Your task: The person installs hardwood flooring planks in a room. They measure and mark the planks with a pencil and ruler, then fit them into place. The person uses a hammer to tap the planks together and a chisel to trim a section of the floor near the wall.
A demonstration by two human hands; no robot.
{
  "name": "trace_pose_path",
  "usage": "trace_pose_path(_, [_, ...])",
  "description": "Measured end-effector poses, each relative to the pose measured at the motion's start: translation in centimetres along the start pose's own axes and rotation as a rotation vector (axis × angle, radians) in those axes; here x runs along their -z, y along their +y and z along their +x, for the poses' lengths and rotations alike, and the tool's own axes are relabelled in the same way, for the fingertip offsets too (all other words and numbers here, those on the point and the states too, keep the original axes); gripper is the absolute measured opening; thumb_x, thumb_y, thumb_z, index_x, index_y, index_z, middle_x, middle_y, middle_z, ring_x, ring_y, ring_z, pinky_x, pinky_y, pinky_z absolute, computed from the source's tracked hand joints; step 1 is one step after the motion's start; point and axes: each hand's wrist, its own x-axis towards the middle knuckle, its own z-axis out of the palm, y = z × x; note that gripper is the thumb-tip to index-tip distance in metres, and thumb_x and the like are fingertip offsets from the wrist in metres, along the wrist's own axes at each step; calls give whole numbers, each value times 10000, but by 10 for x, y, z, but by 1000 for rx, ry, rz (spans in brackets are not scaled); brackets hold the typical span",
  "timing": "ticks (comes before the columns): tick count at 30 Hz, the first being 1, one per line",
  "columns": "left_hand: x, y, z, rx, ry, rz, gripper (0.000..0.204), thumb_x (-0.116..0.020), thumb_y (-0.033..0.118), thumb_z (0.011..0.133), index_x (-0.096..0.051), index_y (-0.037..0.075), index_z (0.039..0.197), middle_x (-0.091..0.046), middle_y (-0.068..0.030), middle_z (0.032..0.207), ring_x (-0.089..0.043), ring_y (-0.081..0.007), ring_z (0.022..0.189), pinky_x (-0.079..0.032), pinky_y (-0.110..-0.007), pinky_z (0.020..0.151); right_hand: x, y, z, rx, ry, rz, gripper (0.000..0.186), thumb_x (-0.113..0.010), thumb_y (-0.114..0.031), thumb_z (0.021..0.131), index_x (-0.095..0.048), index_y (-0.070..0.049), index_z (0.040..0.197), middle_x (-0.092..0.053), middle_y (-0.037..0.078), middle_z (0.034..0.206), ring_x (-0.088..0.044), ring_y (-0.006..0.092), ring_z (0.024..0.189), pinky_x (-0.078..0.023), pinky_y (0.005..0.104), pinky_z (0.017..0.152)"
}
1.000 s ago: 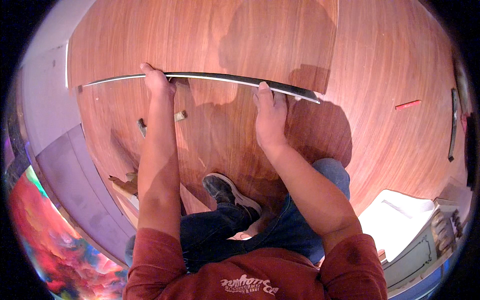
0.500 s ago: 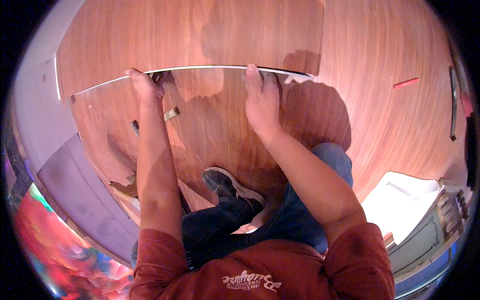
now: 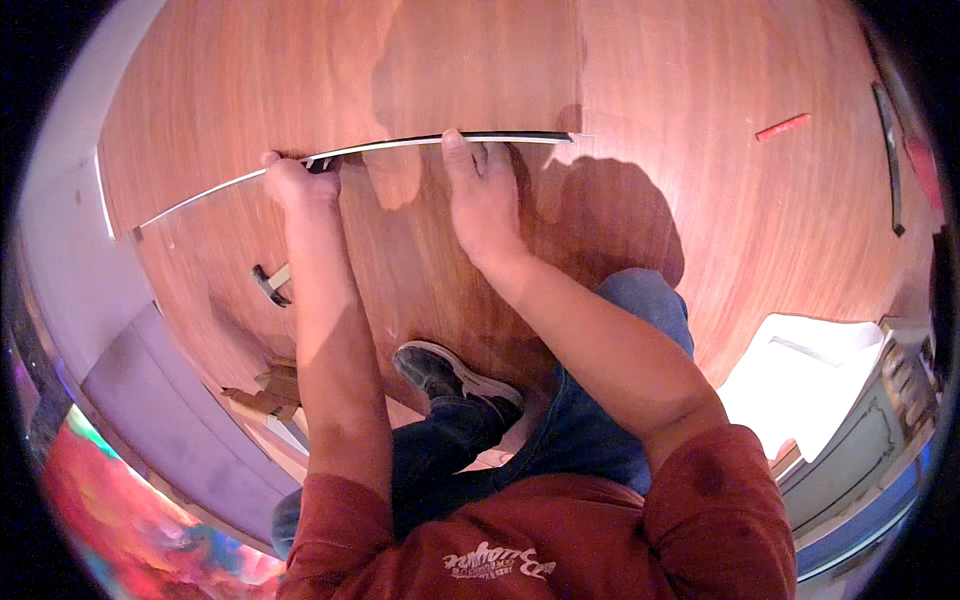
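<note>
A head-worn fisheye looks down, fairly near the left hand and right hand. It sees past the left edge of the wood.

hammer head now barer; handle end behind left forearm

— Your shirt, along the bottom of the frame, is dark red, with pale lettering on the front and a darker spot on the right sleeve.
— Both sleeves are short, and your forearms, left hand and right hand are bare.
— Your jeans are blue, paler at the knee right of centre.
— And your shoe, near the middle, is dark with a pale sole.
</note>
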Motion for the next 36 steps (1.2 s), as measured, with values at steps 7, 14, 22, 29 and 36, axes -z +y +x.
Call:
trace_pose_path(7, [-12, 0, 16, 50, 121, -53, 552, -259, 271, 1035, -438, -1, 1481, -465, -223, 1510, -498, -451, 1368, -428, -764, 1063, -1, 2, 2, 18, 50, 73, 628, -614, -394, 1058, -469, 123, 1385, -625, 198, 1319, -580, 273, 1257, -430, 376, 1092])
trace_pose_path(14, [-9, 1, 22, 55, 256, 27, 534, -313, 373, 1053, -421, 0, 1419, -487, -201, 1377, -534, -393, 1240, -449, -722, 1039, 4, -12, -6, -72, 129, 456, 547, -604, -362, 1068, -503, 75, 1382, -609, 108, 1286, -556, 202, 1178, -418, 328, 1065])
trace_pose_path(22, [-5, -4, 18, -40, 261, 12, 377, -371, 345, 1041, -531, 11, 1116, -579, -138, 1102, -592, -319, 1001, -530, -608, 955, 3, -1, -13, -28, 45, 356, 527, -552, -340, 1094, -456, 40, 1445, -585, 123, 1357, -545, 247, 1294, -403, 383, 1120])
trace_pose_path(29, [-10, 0, 1, -25, 309, -5, 387, -390, 354, 1039, -510, 22, 1198, -585, -140, 1191, -601, -311, 1062, -527, -574, 976, 6, 7, -12, -134, -18, 450, 586, -511, -357, 1098, -353, 27, 1511, -473, 166, 1502, -469, 322, 1429, -313, 468, 1233])
trace_pose_path(36, [5, -6, -13, -47, 194, 10, 628, -316, 502, 1099, -377, -4, 1467, -497, -173, 1438, -559, -362, 1263, -503, -549, 1042, 7, 13, -22, -162, -16, 409, 468, -470, -282, 1082, -414, 25, 1431, -508, 156, 1417, -499, 334, 1397, -339, 474, 1228])
